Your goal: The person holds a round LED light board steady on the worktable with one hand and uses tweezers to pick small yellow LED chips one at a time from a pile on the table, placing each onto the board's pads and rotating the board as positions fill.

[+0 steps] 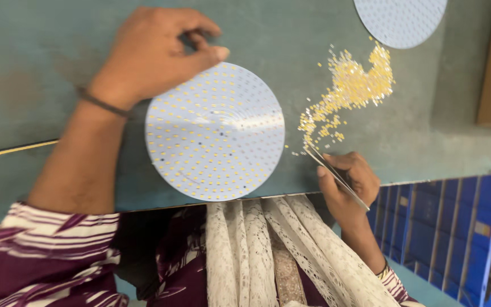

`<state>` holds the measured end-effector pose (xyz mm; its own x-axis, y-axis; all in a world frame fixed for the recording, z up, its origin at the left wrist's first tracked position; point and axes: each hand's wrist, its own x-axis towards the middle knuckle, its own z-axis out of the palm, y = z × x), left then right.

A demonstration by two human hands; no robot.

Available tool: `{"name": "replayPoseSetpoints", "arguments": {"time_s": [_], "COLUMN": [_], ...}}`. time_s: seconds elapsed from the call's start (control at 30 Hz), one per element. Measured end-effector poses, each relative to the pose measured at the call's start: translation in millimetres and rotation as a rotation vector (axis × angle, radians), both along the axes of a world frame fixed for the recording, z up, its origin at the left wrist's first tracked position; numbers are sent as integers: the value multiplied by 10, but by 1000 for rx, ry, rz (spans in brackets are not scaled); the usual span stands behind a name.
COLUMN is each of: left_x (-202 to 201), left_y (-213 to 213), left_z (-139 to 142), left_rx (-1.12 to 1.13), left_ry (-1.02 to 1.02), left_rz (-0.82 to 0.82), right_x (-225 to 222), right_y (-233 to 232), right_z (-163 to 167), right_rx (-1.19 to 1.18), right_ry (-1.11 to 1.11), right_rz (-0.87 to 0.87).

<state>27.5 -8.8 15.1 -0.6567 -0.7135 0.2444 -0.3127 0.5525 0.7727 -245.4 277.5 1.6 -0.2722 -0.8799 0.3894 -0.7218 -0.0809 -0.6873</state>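
Head view: the left hand (154,51) pinches the far rim of a round white disc (215,132) lying flat near the tabletop's (41,62) near edge. The right hand (348,185) grips thin tweezers (333,173), tips at the edge of a scatter of tiny yellow chips (350,88) towards the far right. Best, I judge, to pick one chip, disc held steady

Glossy white disc (215,132), shiny metal tweezers (336,177), matt green tabletop (41,62), lacy cloth (268,250).
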Motion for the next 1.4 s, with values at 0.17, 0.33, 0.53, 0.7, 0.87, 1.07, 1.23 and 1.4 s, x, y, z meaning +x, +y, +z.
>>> {"name": "replayPoseSetpoints", "arguments": {"time_s": [0.17,0.33,0.53,0.7,0.87,1.07,1.23,1.4], "left_x": [17,36,56,65,67,101,114,108], "left_y": [65,114,161,153,218,249,254,260], "left_z": [179,307,285,293,247,194,203,221], "left_rx": [112,120,122,199,171,29,44,38], "left_ry": [-33,-67,-14,11,-18,39,-33,-13], "left_rz": [25,25,31,61,27,-131,-95,-107], "right_x": [-13,-8,124,215,241,197,186,213], "right_y": [173,174,40,-89,-84,-54,-32,-4], "right_z": [9,141,166,165,214,246,256,223], "right_rx": [31,73,107,120,116,147,151,135], "right_ry": [-1,106,15,37,76,60,53,-23], "right_rz": [16,184,147,117,136,160,152,97]}}
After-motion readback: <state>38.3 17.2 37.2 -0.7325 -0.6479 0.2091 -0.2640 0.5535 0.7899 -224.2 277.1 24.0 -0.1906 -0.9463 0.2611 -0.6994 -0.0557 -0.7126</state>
